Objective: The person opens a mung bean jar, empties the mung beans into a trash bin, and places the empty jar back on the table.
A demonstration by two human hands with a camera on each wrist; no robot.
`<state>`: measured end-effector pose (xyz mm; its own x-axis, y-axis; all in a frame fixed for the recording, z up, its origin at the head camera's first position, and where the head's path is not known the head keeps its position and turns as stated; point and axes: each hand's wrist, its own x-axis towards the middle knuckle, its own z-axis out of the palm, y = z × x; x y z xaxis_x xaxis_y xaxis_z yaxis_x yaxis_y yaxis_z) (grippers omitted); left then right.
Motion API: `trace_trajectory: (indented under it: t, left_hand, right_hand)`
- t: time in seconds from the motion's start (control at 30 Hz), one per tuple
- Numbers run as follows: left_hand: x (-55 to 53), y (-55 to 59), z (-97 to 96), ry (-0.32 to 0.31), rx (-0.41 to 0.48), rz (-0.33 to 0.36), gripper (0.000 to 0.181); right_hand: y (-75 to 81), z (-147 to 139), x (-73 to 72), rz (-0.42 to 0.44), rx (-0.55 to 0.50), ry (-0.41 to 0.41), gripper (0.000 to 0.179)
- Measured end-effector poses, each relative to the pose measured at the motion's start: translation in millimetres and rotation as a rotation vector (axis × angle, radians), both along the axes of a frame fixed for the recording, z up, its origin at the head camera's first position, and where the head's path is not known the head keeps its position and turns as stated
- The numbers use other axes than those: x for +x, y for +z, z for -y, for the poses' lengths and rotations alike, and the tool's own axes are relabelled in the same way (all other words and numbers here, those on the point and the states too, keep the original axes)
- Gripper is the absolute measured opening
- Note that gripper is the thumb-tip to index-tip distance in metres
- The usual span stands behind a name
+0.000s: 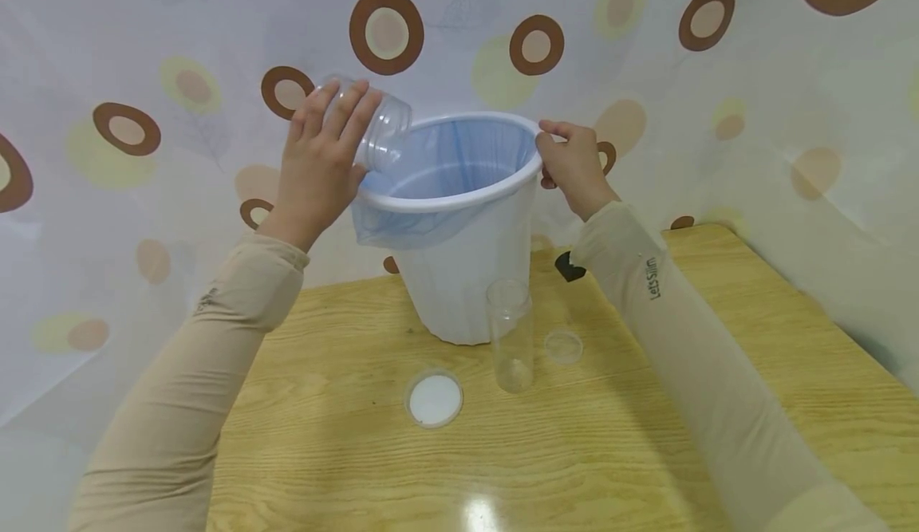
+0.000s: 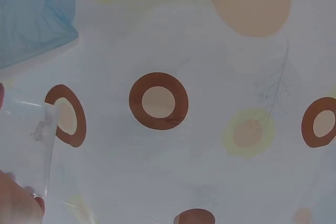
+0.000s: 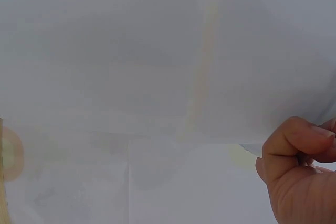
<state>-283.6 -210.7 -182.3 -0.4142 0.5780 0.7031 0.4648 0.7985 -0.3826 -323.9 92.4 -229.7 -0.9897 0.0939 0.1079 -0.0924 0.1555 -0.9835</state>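
Observation:
My left hand (image 1: 325, 145) grips a clear plastic jar (image 1: 388, 121), tipped sideways with its mouth over the left rim of a white trash bin (image 1: 470, 277). In the left wrist view the jar (image 2: 26, 140) shows at the left edge, fingers wrapped about it. A blue bag (image 1: 495, 145) lines the bin and folds over its rim. On the right side of the rim, my right hand (image 1: 574, 161) pinches the edge between thumb and fingers. The right wrist view shows this hand (image 3: 302, 166) with its fingers curled, the bin wall beside it.
A tall clear jar (image 1: 511, 340) stands uncapped before the bin on the wooden table (image 1: 323, 452). One clear lid (image 1: 563, 347) lies to its right, a white-centred lid (image 1: 435, 399) to its left. A small black object (image 1: 570, 266) is by the right sleeve. Patterned sheeting hangs behind.

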Motion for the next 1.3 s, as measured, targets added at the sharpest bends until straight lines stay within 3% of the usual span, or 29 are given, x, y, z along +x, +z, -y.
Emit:
trace_trajectory:
  t: [0.47,0.67,0.9,1.13,1.3]
  left_hand:
    - [5.6,-13.8,0.7,-0.072,0.358,0.075,0.085]
    - [12.4,-18.3,-0.4,-0.097,0.527,0.140,0.089]
    - [17.0,-22.7,-1.0,-0.107,0.627,0.166,0.092]
    - [24.3,-21.7,-5.2,-0.096,0.780,0.250,0.091]
    - [26.4,-20.6,-4.7,-0.080,0.825,0.260,0.092]
  right_hand:
    - [-0.7,-3,-1.1,-0.010,0.006,-0.004,0.047]
    - [-0.7,-5,-0.4,0.005,0.021,-0.010,0.048]
    - [-3.8,-8,-0.8,0.011,0.000,-0.031,0.047]
    - [-3.9,-10,-2.1,-0.030,-0.029,-0.022,0.046]
    - [-3.2,-12,-3.9,-0.036,-0.009,-0.007,0.047]
